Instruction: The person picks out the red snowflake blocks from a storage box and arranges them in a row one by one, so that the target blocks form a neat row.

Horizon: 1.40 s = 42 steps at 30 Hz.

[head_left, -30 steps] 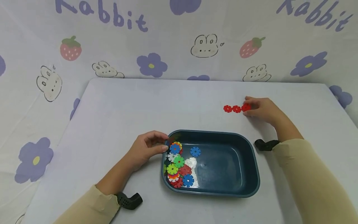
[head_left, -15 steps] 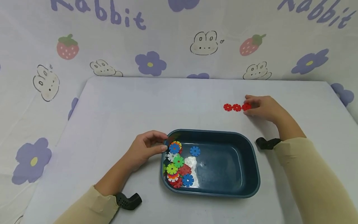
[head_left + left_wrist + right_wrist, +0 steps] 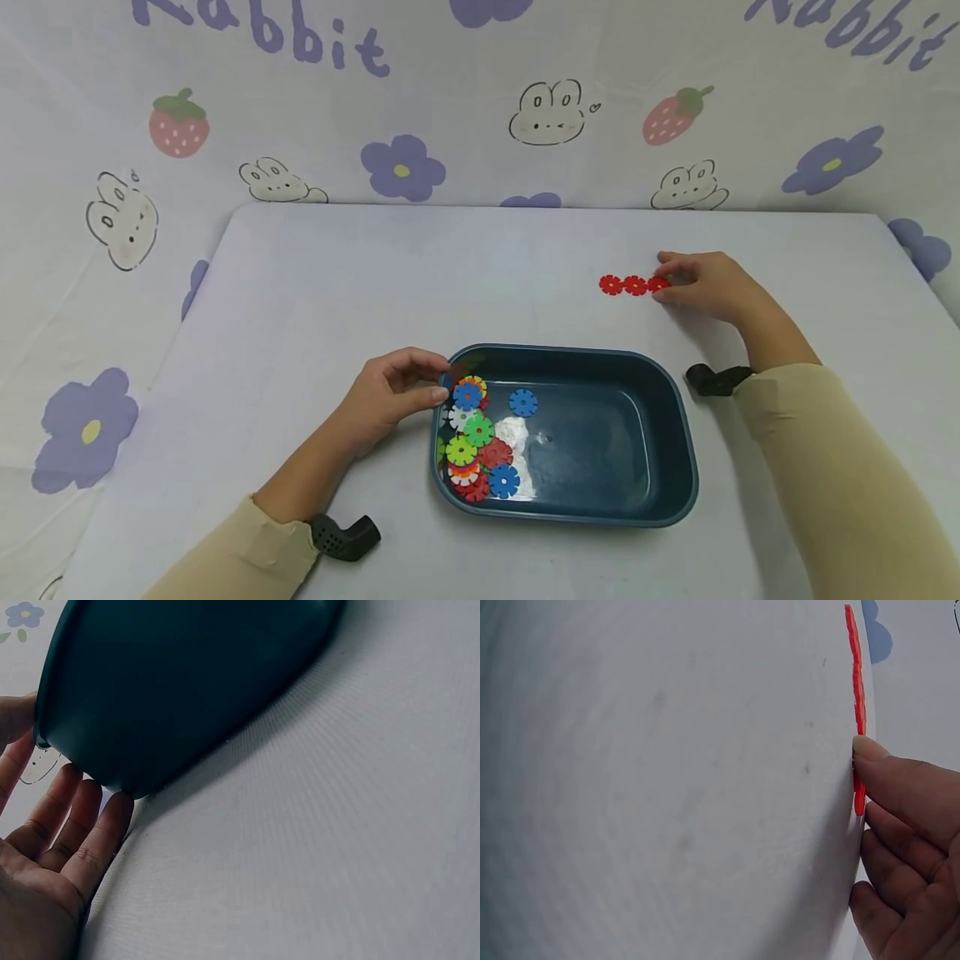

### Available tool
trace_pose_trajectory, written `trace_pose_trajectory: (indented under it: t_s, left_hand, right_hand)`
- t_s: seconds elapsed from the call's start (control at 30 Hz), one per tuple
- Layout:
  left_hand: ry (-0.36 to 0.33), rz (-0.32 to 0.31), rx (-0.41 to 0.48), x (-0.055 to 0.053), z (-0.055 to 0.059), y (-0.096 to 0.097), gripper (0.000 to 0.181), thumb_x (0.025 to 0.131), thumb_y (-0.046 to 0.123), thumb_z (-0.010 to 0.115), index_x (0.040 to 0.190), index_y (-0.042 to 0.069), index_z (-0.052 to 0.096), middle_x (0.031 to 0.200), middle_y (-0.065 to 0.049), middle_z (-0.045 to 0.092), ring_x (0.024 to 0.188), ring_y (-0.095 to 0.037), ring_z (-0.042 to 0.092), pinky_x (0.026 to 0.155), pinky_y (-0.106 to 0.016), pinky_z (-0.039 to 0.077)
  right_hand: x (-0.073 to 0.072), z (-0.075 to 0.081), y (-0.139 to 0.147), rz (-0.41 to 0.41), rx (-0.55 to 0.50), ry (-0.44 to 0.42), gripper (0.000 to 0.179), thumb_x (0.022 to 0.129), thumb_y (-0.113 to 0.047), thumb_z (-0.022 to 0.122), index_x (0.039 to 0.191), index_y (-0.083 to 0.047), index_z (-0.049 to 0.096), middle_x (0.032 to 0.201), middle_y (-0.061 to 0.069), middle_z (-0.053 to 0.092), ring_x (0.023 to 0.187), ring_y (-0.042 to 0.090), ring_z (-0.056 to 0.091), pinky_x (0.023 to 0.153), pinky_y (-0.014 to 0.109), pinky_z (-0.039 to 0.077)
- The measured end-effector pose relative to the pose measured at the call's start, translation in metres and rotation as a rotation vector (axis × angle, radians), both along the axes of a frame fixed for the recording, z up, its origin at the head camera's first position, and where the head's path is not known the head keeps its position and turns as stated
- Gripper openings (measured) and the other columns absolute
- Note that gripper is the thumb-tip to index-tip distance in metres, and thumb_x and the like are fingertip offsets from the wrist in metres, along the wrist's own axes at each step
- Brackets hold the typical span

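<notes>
In the head view, my right hand (image 3: 708, 283) pinches a red notched plastic disc (image 3: 658, 285) at the right end of a row. Two more red discs, the left one (image 3: 611, 285) and the middle one (image 3: 635, 286), lie flat to its left. The right wrist view has the row edge-on as a red strip (image 3: 856, 667), my thumb (image 3: 900, 776) over its near end. At the left back corner of a dark teal plastic basin (image 3: 585, 353), my left hand (image 3: 393, 396) holds the rim; its fingers (image 3: 101, 836) touch the outer wall.
Several colourful notched discs are heaped at the basin's left end, among them a green disc (image 3: 478, 431). A blue disc (image 3: 523, 403) lies apart on its floor. The white table (image 3: 360, 275) ends against a patterned cloth (image 3: 465, 100).
The right-hand red disc has slid slightly left, up against the middle one. The left hand stays at the basin corner. The whole head view has shifted a little.
</notes>
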<state>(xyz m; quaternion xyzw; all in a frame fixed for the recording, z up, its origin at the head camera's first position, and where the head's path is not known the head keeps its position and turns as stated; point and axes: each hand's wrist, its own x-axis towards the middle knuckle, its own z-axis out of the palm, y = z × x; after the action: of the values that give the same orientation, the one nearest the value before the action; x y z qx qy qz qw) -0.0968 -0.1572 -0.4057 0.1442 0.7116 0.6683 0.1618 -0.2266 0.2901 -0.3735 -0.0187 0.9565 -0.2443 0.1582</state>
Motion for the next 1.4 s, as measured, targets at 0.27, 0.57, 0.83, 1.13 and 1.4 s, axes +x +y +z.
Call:
trace_pose_trajectory:
  t_s: [0.27,0.57,0.83,1.13,1.4]
  left_hand:
    - [0.001,0.002,-0.002,0.001,0.001,0.000,0.032,0.088,0.014,0.073,0.118,0.004,0.065,0.119,-0.013,0.064,0.109,-0.023,0.063,0.088,-0.027,0.056]
    - [0.021,-0.002,-0.007,-0.002,0.005,0.002,0.032,0.088,0.015,0.073,0.117,0.005,0.065,0.120,-0.013,0.064,0.107,-0.025,0.063,0.089,-0.028,0.055]
    - [0.026,-0.005,-0.013,-0.005,0.007,0.004,0.032,0.088,0.015,0.073,0.118,0.004,0.065,0.119,-0.014,0.064,0.107,-0.025,0.063,0.090,-0.027,0.055]
    - [0.013,0.011,-0.019,-0.004,0.004,0.003,0.033,0.088,0.016,0.073,0.118,0.005,0.065,0.120,-0.012,0.064,0.106,-0.024,0.063,0.088,-0.027,0.055]
    - [0.000,0.015,-0.012,-0.001,-0.002,0.002,0.031,0.088,0.017,0.073,0.117,0.008,0.066,0.120,-0.013,0.064,0.105,-0.024,0.063,0.086,-0.028,0.056]
  right_hand:
    - [0.000,0.001,-0.002,-0.010,0.018,0.021,0.048,0.091,-0.033,0.069,0.129,-0.005,0.060,0.156,0.015,0.036,0.143,0.045,0.026,0.101,0.061,0.043]
    - [0.002,0.006,-0.002,-0.037,0.008,0.049,0.051,0.090,-0.037,0.070,0.129,-0.008,0.059,0.155,0.016,0.038,0.140,0.045,0.032,0.098,0.061,0.046]
    - [0.003,0.014,0.002,-0.069,-0.044,0.026,0.062,0.092,-0.044,0.065,0.142,-0.012,0.051,0.152,0.020,0.041,0.137,0.044,0.035,0.101,0.063,0.042]
    - [0.019,0.065,-0.029,0.014,-0.133,0.179,0.060,0.093,-0.047,0.063,0.138,-0.009,0.055,0.139,0.020,0.056,0.129,0.040,0.051,0.099,0.061,0.045]
    - [0.051,0.109,-0.101,0.275,-0.247,0.305,0.034,0.091,-0.031,0.071,0.121,-0.016,0.069,0.115,0.005,0.071,0.103,0.021,0.069,0.085,0.040,0.057]
